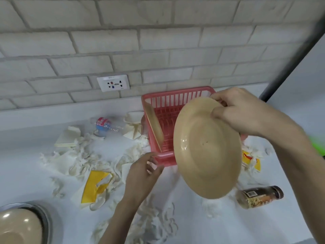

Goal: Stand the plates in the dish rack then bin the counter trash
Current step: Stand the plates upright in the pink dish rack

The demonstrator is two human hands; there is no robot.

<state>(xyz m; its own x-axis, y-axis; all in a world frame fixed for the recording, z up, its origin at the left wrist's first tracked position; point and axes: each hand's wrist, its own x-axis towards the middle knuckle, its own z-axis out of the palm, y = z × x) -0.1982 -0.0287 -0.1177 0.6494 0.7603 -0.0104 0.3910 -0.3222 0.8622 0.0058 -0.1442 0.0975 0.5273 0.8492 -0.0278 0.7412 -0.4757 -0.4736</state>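
Nearest of all, far left of the dish rack (pixel 175 101) and low in the corner, a beige plate (pixel 15 228) lies in a metal basin (pixel 47 221), not yet racked. Left of the rack the worktop (pixel 26 155) is strewn with crumpled tissue (pixel 75 161), a yellow wrapper (pixel 93 187) and a clear plastic bottle (pixel 105 125) on its side; none of it looks binned.

The left grip (pixel 144 173), a bare hand, hovers just beside the rack's near left corner, fingers loosely curled and holding nothing. I can't tell whether it touches the rim.

Inside the rack, against its left wall, a standing plate (pixel 155 125) is up on edge, so one is done.

Over the rack's near right part hangs the held plate (pixel 207 148), tilted with its face to us. The right grip (pixel 242 111) pinches its top rim, fingers closed narrow on the edge.

Right of the rack lie more tissue, a second wrapper (pixel 253 161) and a tipped jar (pixel 260 197). I'd call it an early stage.
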